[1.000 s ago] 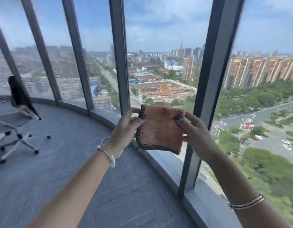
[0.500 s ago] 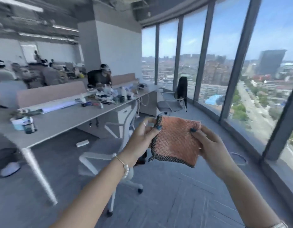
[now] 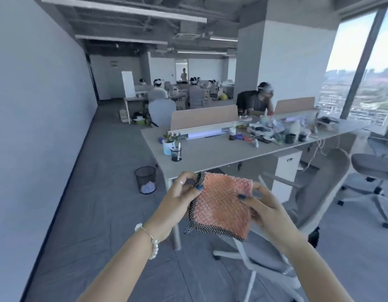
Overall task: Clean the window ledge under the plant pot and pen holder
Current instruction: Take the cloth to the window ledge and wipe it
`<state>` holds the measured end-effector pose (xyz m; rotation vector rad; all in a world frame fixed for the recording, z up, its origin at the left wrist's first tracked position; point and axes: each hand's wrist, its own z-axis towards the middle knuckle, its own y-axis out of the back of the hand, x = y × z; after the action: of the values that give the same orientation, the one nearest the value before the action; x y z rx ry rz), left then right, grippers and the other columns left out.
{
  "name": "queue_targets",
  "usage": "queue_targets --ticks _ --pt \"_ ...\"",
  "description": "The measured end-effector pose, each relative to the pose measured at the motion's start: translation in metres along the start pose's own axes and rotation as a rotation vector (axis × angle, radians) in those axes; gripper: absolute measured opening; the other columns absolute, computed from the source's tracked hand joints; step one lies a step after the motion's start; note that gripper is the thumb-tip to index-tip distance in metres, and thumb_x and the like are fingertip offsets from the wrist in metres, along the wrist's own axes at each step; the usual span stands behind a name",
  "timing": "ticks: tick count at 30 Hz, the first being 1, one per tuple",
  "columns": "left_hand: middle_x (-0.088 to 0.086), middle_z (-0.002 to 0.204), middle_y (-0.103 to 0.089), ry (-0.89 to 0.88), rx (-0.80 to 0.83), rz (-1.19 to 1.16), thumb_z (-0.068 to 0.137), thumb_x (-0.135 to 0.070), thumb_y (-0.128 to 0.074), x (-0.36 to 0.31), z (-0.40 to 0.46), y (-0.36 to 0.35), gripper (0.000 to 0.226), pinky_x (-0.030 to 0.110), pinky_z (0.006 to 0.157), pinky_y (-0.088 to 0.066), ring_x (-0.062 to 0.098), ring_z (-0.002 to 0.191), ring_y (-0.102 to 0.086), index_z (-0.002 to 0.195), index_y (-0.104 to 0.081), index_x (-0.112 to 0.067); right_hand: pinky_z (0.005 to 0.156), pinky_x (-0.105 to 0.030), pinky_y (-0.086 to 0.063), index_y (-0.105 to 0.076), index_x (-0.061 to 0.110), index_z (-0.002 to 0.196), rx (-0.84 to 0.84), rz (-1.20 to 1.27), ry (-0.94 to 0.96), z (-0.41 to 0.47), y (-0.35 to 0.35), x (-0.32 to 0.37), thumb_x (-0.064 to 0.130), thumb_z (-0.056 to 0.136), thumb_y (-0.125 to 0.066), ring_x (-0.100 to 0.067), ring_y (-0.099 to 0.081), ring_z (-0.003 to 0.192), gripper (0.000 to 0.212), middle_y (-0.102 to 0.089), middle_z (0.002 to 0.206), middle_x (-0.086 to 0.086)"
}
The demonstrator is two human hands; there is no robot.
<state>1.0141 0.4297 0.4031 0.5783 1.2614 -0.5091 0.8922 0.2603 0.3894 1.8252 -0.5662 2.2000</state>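
Observation:
An orange cleaning cloth (image 3: 221, 203) with a dark mesh border hangs in front of me, held up over the floor. My left hand (image 3: 178, 201) pinches its upper left corner and my right hand (image 3: 265, 208) grips its right edge. On the left end of a long desk (image 3: 210, 153) stand a small white plant pot (image 3: 168, 146) with green leaves and a dark mesh pen holder (image 3: 176, 154), side by side. The window ledge is out of sight except a strip at far right.
A grey office chair (image 3: 315, 205) stands just behind the cloth, another chair (image 3: 373, 171) at right. A mesh waste bin (image 3: 145, 179) sits on the floor left of the desk. Clutter covers the desk's right half; a person (image 3: 257, 101) sits behind it. A white wall runs along the left.
My view has swung left from the windows to the office interior. Both hands still hold the cloth up the same way, now in front of the desk and chair.

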Motion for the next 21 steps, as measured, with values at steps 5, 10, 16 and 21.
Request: queue_targets --ticks 5,10,16,21 --pt "-0.019 0.082 -0.068 0.022 -0.031 0.006 0.091 -0.027 -0.054 0.025 0.038 0.017 0.012 0.032 0.086 -0.045 0.005 0.088 -0.064 0.1 -0.057 -0.034 0.058 -0.026 -0.053 -0.054 0.007 0.109 0.116 0.015 -0.014 0.056 -0.001 -0.018 0.003 0.09 -0.051 -0.018 -0.067 0.071 0.02 -0.072 0.088 -0.008" --pt "-0.002 0.089 -0.066 0.047 -0.076 -0.027 0.092 -0.027 -0.054 0.05 0.104 0.039 0.011 0.034 0.085 -0.042 0.011 0.087 -0.061 0.102 -0.056 -0.033 0.057 -0.026 -0.053 -0.056 0.01 0.106 0.096 -0.007 -0.029 0.134 -0.004 -0.033 0.003 0.089 -0.052 -0.018 -0.067 0.069 0.019 -0.07 0.09 -0.013" --pt "-0.011 0.083 -0.069 0.078 -0.033 -0.1 0.093 -0.023 -0.053 0.093 0.209 0.073 0.017 0.029 0.078 -0.046 0.002 0.072 -0.064 0.109 -0.054 -0.019 0.064 -0.031 -0.055 -0.059 0.015 0.108 0.019 -0.049 -0.045 0.24 -0.008 -0.067 0.006 0.089 -0.054 -0.025 -0.067 0.077 0.021 -0.071 0.095 -0.017" --pt "-0.007 0.082 -0.067 0.181 0.075 -0.114 0.094 -0.018 -0.049 0.134 0.312 0.099 0.019 0.022 0.065 -0.052 0.01 0.074 -0.063 0.112 -0.052 -0.018 0.068 -0.034 -0.055 -0.061 0.019 0.103 -0.125 -0.041 -0.091 0.327 -0.006 -0.103 0.004 0.091 -0.049 -0.023 -0.067 0.076 0.023 -0.072 0.093 -0.011"
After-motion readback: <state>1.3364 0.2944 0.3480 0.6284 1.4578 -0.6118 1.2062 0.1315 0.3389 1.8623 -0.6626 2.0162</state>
